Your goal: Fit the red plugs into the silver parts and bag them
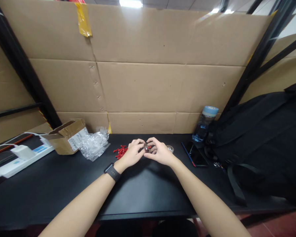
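Note:
Both of my hands meet above the middle of the black table. Between their fingertips is a small round brownish disc (146,147), shiny at its edge; its exact kind is too small to tell. My left hand (133,153), below a dark wristwatch (112,171), pinches the disc's left side. Around its right side curl the fingers of my right hand (160,152), with a bit of red showing among them. A pile of small red knotted cords (120,151) lies just left of my left hand. Behind my right hand sits a clear round thing (171,148), partly hidden.
At the left are a white power strip (22,163), an open cardboard box (66,136) and crumpled clear plastic bags (93,144). To the right are a phone (194,154), a water bottle (204,125) and a large black backpack (261,141). Cardboard panels (138,85) close off the back.

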Demonstrator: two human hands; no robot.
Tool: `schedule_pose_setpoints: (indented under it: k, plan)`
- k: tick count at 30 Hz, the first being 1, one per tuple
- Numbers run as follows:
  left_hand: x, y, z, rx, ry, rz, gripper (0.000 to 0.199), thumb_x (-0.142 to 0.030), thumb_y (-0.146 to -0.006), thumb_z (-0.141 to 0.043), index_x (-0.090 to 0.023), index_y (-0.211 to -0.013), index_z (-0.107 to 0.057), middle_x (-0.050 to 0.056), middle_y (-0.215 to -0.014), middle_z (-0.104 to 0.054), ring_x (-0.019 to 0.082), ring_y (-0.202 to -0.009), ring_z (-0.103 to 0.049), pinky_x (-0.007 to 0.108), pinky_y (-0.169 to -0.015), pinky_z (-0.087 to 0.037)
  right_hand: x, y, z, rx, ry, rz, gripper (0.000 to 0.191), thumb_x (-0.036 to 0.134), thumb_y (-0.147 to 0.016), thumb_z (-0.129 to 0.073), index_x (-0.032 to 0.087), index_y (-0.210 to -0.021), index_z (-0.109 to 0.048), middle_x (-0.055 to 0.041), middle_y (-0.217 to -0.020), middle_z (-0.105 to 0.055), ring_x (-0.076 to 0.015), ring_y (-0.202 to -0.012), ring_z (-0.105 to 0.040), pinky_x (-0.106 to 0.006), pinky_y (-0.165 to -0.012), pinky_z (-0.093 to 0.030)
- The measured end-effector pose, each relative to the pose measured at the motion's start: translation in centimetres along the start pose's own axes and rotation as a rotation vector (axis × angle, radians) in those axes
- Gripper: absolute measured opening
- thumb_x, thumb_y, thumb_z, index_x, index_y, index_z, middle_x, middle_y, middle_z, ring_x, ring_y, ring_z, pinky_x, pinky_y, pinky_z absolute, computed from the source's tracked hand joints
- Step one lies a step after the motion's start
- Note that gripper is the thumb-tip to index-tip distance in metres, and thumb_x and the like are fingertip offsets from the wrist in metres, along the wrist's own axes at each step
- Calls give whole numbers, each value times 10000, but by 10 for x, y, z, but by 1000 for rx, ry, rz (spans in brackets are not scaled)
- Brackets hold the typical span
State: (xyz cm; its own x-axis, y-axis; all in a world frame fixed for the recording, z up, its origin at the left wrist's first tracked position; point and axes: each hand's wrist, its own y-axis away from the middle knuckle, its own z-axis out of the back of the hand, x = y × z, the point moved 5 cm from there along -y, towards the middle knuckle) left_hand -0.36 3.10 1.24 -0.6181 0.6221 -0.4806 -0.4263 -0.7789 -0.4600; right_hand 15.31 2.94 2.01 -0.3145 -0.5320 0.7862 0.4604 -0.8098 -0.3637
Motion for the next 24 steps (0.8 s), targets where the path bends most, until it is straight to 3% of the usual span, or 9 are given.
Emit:
schedule_pose_setpoints:
  k: [2, 7, 10, 13, 15, 19, 24]
  plan:
    - [-1, 1, 0, 3, -61, -18, 279, -353, -995, -460, -289, -987, -731, 53, -1206, -606, 260, -1143, -488, 462, -991, -400, 1, 0, -2, 18, 25, 20, 552, 301, -763, -795, 262, -1258, -555, -37, -1081, -727, -134, -706, -701, -251, -658, -564]
    - [8, -1, 7, 20, -157, -33, 271, -374, -968, -501, -291, -893, -748, 37, -1246, -592, 276, -1204, -445, 475, -1003, -369, -2, -1, 1, 55, 142, 21, 376, 315, -787, -775, 234, -1135, -659, -3, -914, -722, -125, -660, -665, -244, -650, -542]
    - [29, -2, 28, -25, -243, 23, 262, -382, -939, -539, -264, -816, -738, 41, -1226, -605, 291, -1199, -449, 484, -996, -357, -8, -3, 25, -39, 275, 24, 395, 314, -785, -773, 229, -1158, -676, -31, -978, -731, -134, -682, -663, -275, -705, -545]
    - [62, 2, 58, -95, -337, 136, 236, -396, -912, -569, -265, -851, -755, 63, -1171, -621, 309, -1144, -479, 496, -984, -361, -17, -2, 60, -137, 465, 38, 420, 308, -761, -795, 228, -1165, -715, -73, -1068, -736, -196, -865, -693, -340, -868, -528]
    - [86, 6, 75, -114, -374, 228, 196, -381, -873, -614, -278, -866, -780, 74, -1143, -618, 325, -1129, -489, 503, -996, -361, -28, 0, 85, -176, 564, -33, 438, 322, -752, -800, 222, -1172, -730, -89, -1088, -745, -236, -950, -698, -353, -901, -516]
    - [119, 15, 87, -21, -366, 290, 208, -439, -826, -674, -296, -872, -817, 78, -1125, -647, 313, -1099, -540, 481, -1026, -379, -54, 7, 114, -143, 625, -250, 501, 418, -685, -837, 208, -1134, -764, -93, -1027, -780, -274, -931, -722, -334, -833, -533]
    - [125, 18, 79, 143, -241, 239, 329, -539, -802, -673, -277, -942, -814, 59, -1194, -689, 259, -1074, -630, 376, -1024, -446, -68, 10, 107, 1, 593, -325, 500, 408, -630, -859, 236, -1093, -780, -50, -1002, -795, -257, -934, -731, -293, -824, -526]
